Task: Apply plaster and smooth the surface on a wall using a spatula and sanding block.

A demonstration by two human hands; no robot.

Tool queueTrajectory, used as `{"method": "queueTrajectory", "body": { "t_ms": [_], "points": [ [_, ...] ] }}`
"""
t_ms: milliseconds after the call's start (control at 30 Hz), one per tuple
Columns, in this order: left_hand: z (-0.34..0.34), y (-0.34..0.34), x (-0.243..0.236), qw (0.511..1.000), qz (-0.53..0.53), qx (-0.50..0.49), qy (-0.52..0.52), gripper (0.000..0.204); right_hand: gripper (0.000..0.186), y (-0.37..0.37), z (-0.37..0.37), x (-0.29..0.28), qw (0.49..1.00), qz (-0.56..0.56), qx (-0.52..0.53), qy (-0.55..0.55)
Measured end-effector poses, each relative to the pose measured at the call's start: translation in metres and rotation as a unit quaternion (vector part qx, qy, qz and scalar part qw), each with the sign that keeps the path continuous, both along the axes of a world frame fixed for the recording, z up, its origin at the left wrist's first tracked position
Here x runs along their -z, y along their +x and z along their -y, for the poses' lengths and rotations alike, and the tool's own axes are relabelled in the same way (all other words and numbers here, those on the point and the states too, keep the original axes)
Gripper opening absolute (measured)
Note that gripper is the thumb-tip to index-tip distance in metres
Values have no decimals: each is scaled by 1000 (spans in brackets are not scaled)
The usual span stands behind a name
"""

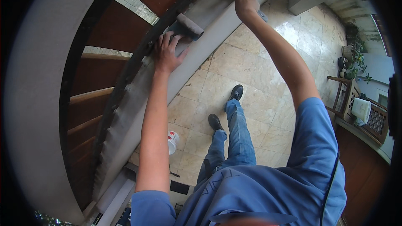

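Head view: left hand [169, 54] has its fingers spread wide right by a grey tube-shaped thing [190, 26], which sits on the ledge [207, 6] beside the slatted fence [119, 27]. Looks stiff and lightish to me, maybe dusty-slippery; I'd grab its middle. Right hand [247, 7] seems curled, can't tell what, if anything, it's gripping.

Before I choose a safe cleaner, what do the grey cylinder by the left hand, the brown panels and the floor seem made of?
Grey cylinder: metal or plastic, I can't tell; it looks rigid, dull and dusty.
Brown panels: smooth, likely painted or stained wood, from their plank shape.
Floor: seemingly glossy stone or ceramic tile, from its veining, joints and reflections.
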State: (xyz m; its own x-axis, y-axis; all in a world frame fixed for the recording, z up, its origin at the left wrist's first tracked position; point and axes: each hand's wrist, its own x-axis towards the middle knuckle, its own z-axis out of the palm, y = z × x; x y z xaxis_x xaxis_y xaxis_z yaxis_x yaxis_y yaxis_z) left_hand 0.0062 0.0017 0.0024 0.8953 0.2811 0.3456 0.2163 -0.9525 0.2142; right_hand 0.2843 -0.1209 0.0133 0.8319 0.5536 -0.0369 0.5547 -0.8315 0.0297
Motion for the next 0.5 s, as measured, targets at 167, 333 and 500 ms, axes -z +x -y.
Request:
{"method": "queueTrajectory", "body": {
  "t_ms": [167, 333, 500],
  "points": [
    [2, 4, 1, 1000, 2, 5, -10, 40, 31, 16, 0, 7, 1000, 12, 1, 2],
    [0, -6, -1, 1000, -17, -9, 2, 40, 33, -1, -7, 5, 999, 33, -36, -6],
    [5, 9, -1, 1000, -2, 0, 3, 39, 38, 22, -2, 14, 997, 38, -41, -46]
  ]
}}
